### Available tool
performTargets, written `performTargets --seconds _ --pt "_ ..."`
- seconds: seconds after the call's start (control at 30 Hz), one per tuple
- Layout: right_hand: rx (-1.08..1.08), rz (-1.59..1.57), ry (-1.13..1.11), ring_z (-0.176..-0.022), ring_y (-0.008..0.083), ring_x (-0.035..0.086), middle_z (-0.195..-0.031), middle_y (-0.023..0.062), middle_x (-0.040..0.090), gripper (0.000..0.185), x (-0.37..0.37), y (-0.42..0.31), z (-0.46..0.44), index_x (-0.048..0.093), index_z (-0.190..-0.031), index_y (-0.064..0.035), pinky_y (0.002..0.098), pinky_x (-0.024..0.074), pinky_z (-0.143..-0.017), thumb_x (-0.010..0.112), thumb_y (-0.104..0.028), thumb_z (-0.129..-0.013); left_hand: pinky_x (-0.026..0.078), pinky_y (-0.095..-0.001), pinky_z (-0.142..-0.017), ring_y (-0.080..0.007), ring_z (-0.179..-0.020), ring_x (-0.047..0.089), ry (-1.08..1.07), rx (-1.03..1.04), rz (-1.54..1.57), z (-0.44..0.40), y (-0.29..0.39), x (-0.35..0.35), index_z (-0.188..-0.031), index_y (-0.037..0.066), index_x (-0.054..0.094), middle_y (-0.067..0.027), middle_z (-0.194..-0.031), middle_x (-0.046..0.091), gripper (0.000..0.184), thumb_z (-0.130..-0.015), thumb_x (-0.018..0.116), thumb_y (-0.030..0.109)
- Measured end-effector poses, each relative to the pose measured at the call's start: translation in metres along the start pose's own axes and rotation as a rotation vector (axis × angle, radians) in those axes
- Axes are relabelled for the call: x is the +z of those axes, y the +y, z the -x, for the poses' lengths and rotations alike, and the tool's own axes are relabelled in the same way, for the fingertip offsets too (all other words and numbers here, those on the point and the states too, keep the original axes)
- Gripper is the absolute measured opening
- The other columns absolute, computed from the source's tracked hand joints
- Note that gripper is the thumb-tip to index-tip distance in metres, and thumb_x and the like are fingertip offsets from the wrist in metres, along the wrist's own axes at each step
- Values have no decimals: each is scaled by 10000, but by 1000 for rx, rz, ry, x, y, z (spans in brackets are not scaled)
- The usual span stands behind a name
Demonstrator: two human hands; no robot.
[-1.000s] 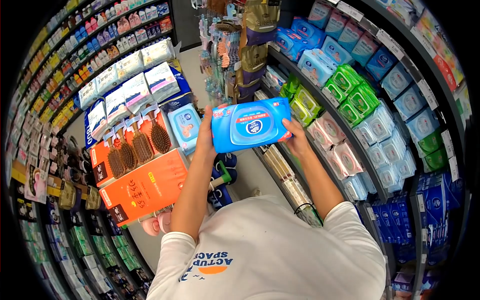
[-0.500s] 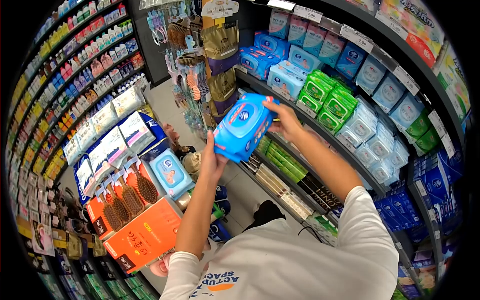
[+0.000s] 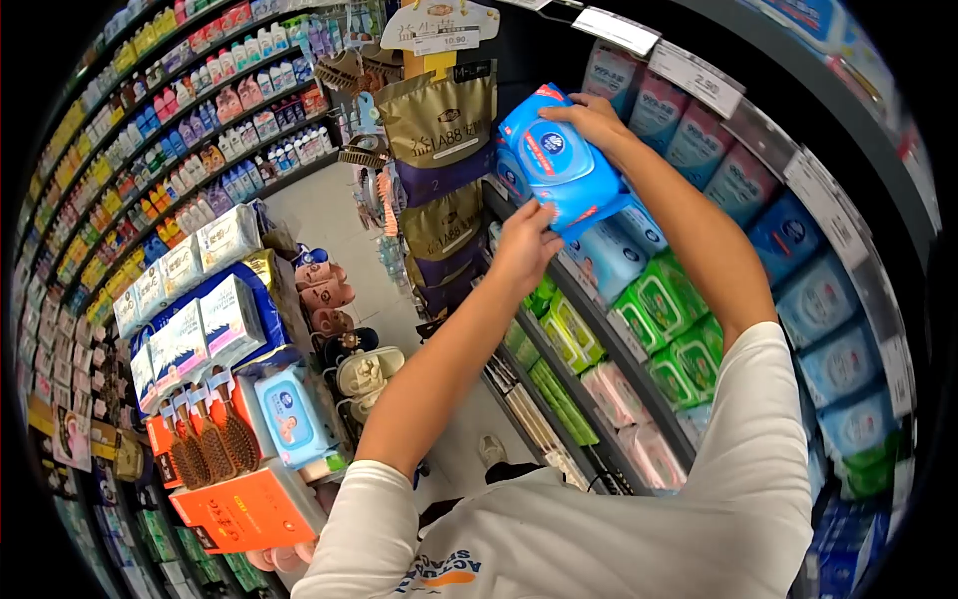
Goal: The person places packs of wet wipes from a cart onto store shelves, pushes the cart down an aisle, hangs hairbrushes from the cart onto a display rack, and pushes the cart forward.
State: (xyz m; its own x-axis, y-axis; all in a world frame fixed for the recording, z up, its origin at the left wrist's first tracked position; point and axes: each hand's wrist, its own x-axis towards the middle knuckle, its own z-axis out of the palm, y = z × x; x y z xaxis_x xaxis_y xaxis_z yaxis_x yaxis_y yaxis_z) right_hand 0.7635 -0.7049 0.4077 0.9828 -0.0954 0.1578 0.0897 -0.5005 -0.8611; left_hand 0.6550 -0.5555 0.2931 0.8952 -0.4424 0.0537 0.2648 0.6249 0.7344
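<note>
Both my hands hold a blue soft pack of wet wipes (image 3: 567,150), tilted, at the left end of the wipes shelf. My right hand (image 3: 591,122) grips its upper right edge, with fingers over the top. My left hand (image 3: 526,243) is closed on its lower edge. Light blue wipes packs (image 3: 607,255) stand just behind and below it. Whether the held pack touches the shelf or the packs there, I cannot tell. Green wipes packs (image 3: 664,299) are stacked farther along the same shelf.
Gold-and-purple bags (image 3: 439,130) hang left of my hands. A low display on the left carries tissue packs (image 3: 180,349), hairbrushes (image 3: 235,429), an orange box (image 3: 249,504) and a light blue wipes pack (image 3: 296,414). Slippers (image 3: 324,290) hang beside it. Price tags (image 3: 699,80) line the upper shelf edge.
My hands have carried the wipes pack up and to the right, to the shelf's left end. The pack has turned. My view has shifted closer to the shelf.
</note>
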Motion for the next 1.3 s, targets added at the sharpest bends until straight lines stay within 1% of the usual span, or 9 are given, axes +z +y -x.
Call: performTargets --seconds 0.27,0.37,0.67,0.77,0.93,1.07,1.13,1.2,1.3 --pt "-139 433 -25 -1101 338 576 -1228 281 532 886 1 10 -85 423 -1312 75 364 456 -951 776 -339 -612 477 -368 -890 -247 -1011 569 176 45 -128 -85 -14 13 -1372 -36 266 -151 -1150 543 559 -886 521 73" --pt "-193 783 72 -1108 325 573 -1240 201 555 725 7 10 -100 521 -1275 -94 387 459 -944 716 -394 -645 470 -333 -860 -213 -963 577 211 74 -191 -114 -25 12 -1424 -46 162 -150 -1108 559 720 -828 558 36" --pt "-420 1217 106 -1153 332 475 -1165 178 581 430 32 29 -105 652 -1067 -25 448 415 -911 655 -326 -760 467 -295 -808 -210 -946 571 351 341 -855 -159 -60 -7 -1394 -95 247 -198 -1053 570 744 -767 630 24" --pt "-376 1163 86 -1139 328 485 -1177 181 570 389 38 30 -109 650 -1071 -26 445 419 -910 633 -263 -763 463 -292 -802 -207 -930 570 391 468 -928 -158 -69 -9 -1401 -87 239 -184 -1027 578 748 -775 627 48" --pt "-408 1100 126 -1138 340 484 -1206 209 538 385 45 40 -107 628 -1086 -10 445 418 -913 601 -174 -738 460 -297 -791 -233 -882 582 357 173 -933 -125 -25 27 -1399 -81 245 -185 -998 586 761 -760 626 81" --pt "-362 1095 73 -1139 359 467 -1210 221 524 463 40 40 -106 579 -1141 7 452 415 -920 621 -174 -716 463 -307 -763 -235 -843 585 329 183 -991 -143 -34 8 -1399 -67 262 -186 -985 588 754 -749 623 66" --pt "-358 1003 217 -1213 370 418 -1263 226 493 534 40 38 -98 535 -1184 32 464 395 -957 635 -203 -715 477 -364 -681 -290 -709 612 322 492 -1078 -157 -38 -10 -1354 -114 285 -222 -777 596 719 -724 575 75" --pt "-904 963 545 -1307 359 331 -1327 224 448 614 41 51 -88 478 -1230 58 476 358 -1008 642 -243 -720 486 -348 -690 -286 -777 627 183 372 -772 -155 -30 -18 -1283 -73 426 -219 -868 633 599 -718 569 69" --pt "-275 1080 -116 -1167 355 508 -1242 256 520 724 24 54 -109 464 -1244 58 417 427 -969 681 -404 -730 494 -318 -767 -202 -899 611 218 370 -1014 -145 -28 -26 -1277 -48 472 -186 -1046 627 510 -772 517 8"
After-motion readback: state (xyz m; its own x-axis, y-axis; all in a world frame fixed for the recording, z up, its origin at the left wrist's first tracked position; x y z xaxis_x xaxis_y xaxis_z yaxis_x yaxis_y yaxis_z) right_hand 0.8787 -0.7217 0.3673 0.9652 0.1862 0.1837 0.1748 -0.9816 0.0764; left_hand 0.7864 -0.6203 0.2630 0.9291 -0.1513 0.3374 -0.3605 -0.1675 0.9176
